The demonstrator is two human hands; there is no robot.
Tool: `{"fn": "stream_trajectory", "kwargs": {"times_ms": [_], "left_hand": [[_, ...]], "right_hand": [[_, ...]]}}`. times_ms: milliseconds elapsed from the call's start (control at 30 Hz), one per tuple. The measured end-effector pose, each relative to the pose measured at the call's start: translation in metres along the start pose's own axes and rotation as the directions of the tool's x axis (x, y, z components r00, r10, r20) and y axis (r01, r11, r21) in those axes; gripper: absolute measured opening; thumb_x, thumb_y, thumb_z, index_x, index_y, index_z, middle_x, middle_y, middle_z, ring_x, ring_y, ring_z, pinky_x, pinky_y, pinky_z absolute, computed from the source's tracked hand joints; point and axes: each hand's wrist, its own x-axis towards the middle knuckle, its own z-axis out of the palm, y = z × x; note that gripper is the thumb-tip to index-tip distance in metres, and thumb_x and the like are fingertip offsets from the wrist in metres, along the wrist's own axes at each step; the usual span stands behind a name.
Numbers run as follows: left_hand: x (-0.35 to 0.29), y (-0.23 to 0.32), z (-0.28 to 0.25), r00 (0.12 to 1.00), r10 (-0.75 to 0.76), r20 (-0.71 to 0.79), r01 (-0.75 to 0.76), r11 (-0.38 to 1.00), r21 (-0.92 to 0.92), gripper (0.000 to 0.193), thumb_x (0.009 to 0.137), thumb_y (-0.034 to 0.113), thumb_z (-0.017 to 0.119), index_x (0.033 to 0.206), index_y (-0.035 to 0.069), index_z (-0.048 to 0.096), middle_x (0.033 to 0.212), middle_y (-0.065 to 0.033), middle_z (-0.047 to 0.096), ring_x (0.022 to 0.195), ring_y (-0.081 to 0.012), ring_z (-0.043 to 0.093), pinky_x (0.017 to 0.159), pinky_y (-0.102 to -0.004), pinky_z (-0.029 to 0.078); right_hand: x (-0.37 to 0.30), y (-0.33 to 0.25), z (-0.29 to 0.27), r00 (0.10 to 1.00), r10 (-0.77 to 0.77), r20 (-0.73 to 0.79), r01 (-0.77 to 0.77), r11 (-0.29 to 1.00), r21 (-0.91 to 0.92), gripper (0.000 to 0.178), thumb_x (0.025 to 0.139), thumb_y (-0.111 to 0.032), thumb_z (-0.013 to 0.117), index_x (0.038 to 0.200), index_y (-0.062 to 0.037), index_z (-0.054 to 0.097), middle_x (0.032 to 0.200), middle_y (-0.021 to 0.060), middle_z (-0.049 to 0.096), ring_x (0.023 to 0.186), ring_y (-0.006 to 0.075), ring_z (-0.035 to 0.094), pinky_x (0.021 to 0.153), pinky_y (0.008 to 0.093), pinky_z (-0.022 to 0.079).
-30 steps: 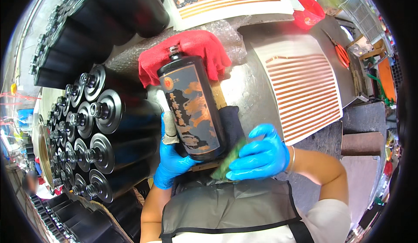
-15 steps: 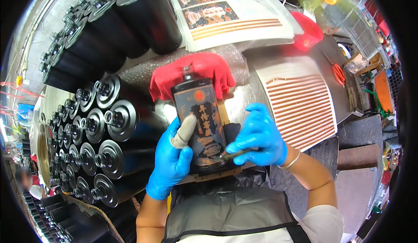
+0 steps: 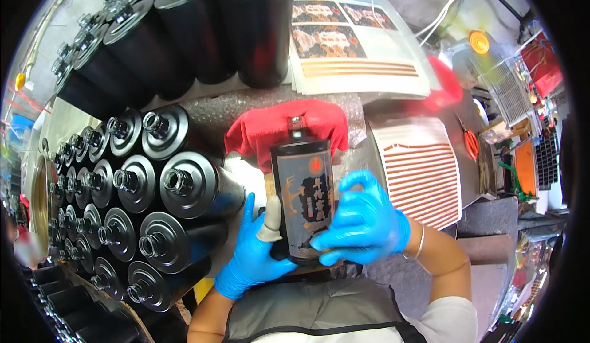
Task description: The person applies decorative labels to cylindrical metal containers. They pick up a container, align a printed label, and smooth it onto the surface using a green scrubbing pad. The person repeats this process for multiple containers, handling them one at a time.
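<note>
A black bottle [image 3: 302,149] with a clear glass neck stands tilted back in front of me, its neck by a red cloth [image 3: 255,128]. A dark label [image 3: 298,189] with orange and black decoration covers its facing side. My left hand [image 3: 255,257], in a blue glove with a beige finger cot on one digit, grips the bottle's lower left side. My right hand [image 3: 362,226], also blue-gloved, is closed with its fingertips at the label's lower right edge. Whatever those fingers may hold is hidden.
Several black bottles [image 3: 187,183] lie stacked at left, necks toward me. More black bottles [image 3: 255,36] stand at the back left. Bubble wrap [image 3: 246,100] lies behind the cloth. Printed sheets [image 3: 362,82], a sheet of brown strips [image 3: 421,171] and orange-handled scissors [image 3: 470,140] are at right.
The view has shifted. The bottle has turned, moving its label toward the right. A thin dark item seen at my right fingers before no longer shows, and those fingers now meet the label's lower edge.
</note>
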Motion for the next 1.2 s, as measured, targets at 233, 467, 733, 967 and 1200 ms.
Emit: {"fn": "stream_trajectory", "kwargs": {"times_ms": [233, 467, 733, 967, 1200], "left_hand": [[-0.003, 0.042, -0.007, 0.966, -0.012, -0.257, 0.074, 0.97, 0.232, 0.099, 0.061, 0.043, 0.081, 0.135, -0.004, 0.037, 0.106, -0.0104, 0.06, 0.097, -0.0252, 0.059, 0.109, -0.0573, 0.002], [-0.004, 0.043, 0.009, 0.954, -0.047, -0.295, 0.122, 0.963, 0.24, 0.098, 0.059, 0.045, 0.081, 0.133, -0.005, 0.039, 0.11, -0.0104, 0.059, 0.104, -0.0249, 0.057, 0.11, -0.0548, 0.002], [-0.014, 0.019, 0.036, 0.848, -0.439, -0.298, 0.169, 0.755, -0.633, 0.088, 0.067, 0.033, 0.081, 0.134, -0.003, 0.036, 0.114, -0.0126, 0.056, 0.1, -0.0222, 0.059, 0.109, -0.044, 0.022], [-0.018, 0.021, 0.026, 0.898, -0.158, -0.412, 0.039, 0.958, -0.283, 0.098, 0.056, 0.031, 0.088, 0.133, -0.003, 0.037, 0.113, -0.0149, 0.054, 0.099, -0.0259, 0.059, 0.09, -0.0369, 0.046], [0.002, 0.034, -0.003, 0.987, 0.047, -0.152, 0.013, 0.927, 0.375, 0.099, 0.066, 0.069, 0.063, 0.135, 0.002, 0.04, 0.121, -0.0213, 0.048, 0.111, -0.0374, 0.049, 0.107, -0.0571, 0.012]], "right_hand": [[0.069, 0.034, -0.036, 0.951, -0.007, -0.308, -0.099, 0.939, -0.328, 0.018, 0.07, -0.03, 0.071, 0.08, -0.0164, 0.066, 0.069, 0.002, 0.055, 0.069, 0.0215, 0.051, 0.07, 0.0358, 0.036], [0.053, 0.028, -0.029, 0.898, 0.009, -0.44, -0.233, 0.857, -0.459, 0.026, 0.068, -0.021, 0.075, 0.093, -0.0135, 0.069, 0.077, 0.0008, 0.062, 0.069, 0.0205, 0.049, 0.066, 0.0319, 0.039], [-0.044, -0.053, 0.044, 0.975, 0.082, -0.208, -0.155, 0.92, -0.36, 0.031, 0.067, -0.024, 0.072, 0.098, -0.0191, 0.066, 0.089, -0.001, 0.062, 0.064, 0.0147, 0.054, 0.063, 0.034, 0.036], [-0.048, -0.053, 0.038, 0.917, -0.002, -0.4, -0.117, 0.955, -0.273, 0.029, 0.066, -0.034, 0.077, 0.093, -0.0257, 0.069, 0.074, -0.0095, 0.049, 0.062, 0.0117, 0.044, 0.061, 0.0307, 0.033], [-0.079, -0.04, 0.031, 0.907, 0.29, -0.304, -0.219, 0.944, 0.247, 0.026, 0.073, -0.023, 0.074, 0.098, -0.0158, 0.069, 0.082, -0.0026, 0.06, 0.072, 0.0148, 0.052, 0.067, 0.0307, 0.042]]}}
